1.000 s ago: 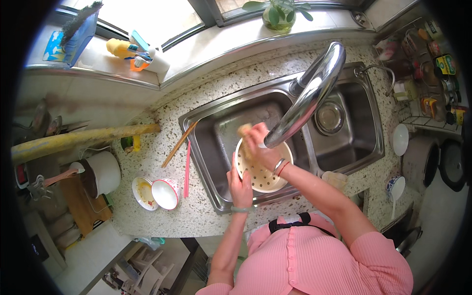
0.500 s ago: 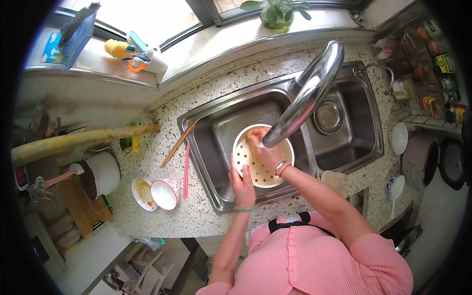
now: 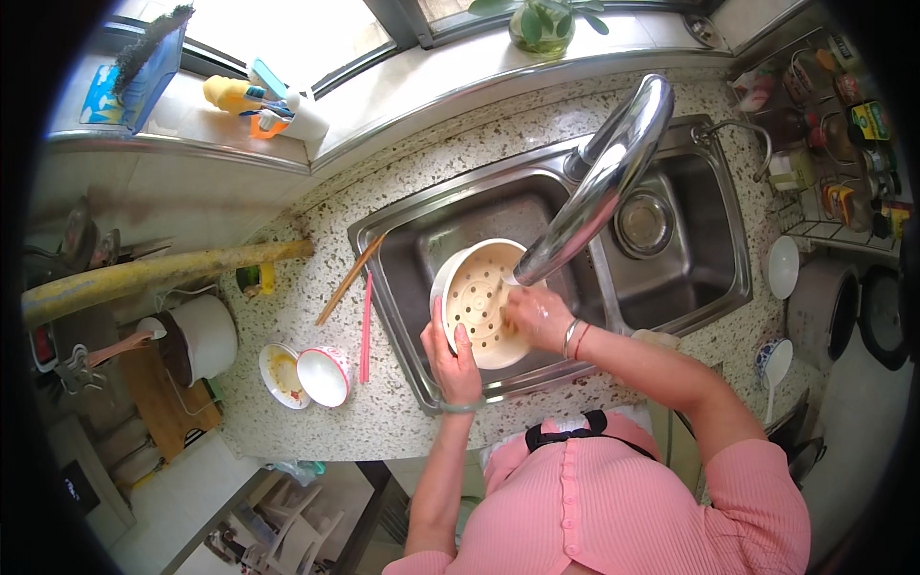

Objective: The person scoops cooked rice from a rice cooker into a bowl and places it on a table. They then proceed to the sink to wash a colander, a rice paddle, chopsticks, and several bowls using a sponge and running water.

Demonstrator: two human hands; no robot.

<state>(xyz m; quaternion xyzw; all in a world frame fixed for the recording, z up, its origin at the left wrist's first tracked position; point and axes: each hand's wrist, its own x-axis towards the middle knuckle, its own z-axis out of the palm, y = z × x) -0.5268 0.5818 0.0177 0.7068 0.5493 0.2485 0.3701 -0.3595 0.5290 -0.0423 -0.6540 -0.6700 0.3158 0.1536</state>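
A cream-coloured colander [image 3: 476, 273] with round holes in its bottom is held tilted over the large left basin [image 3: 450, 216] of the steel sink. My left hand [image 3: 453, 362] grips its near left rim, thumb over the inside wall and fingers around the outside. Inside the colander, at its right side, my right hand [image 3: 540, 318] is closed with wet knuckles. Whatever its fingers press against the wall, if anything, is hidden. The chrome faucet [image 3: 613, 182] arches directly above, its spout end close to the right hand.
Left of the sink lie brown chopsticks [image 3: 349, 282] and pink chopsticks [image 3: 366, 331]. Beside them are a soiled bowl [image 3: 278, 372] and a red-rimmed bowl [image 3: 324, 378]. A round drain strainer [image 3: 644, 223] sits in the right basin. At right stands a spice rack [image 3: 819, 230].
The colander has shifted slightly left and tipped, showing more of its holed bottom. My right hand has moved from its far side to its right side; my left hand moved left with it.
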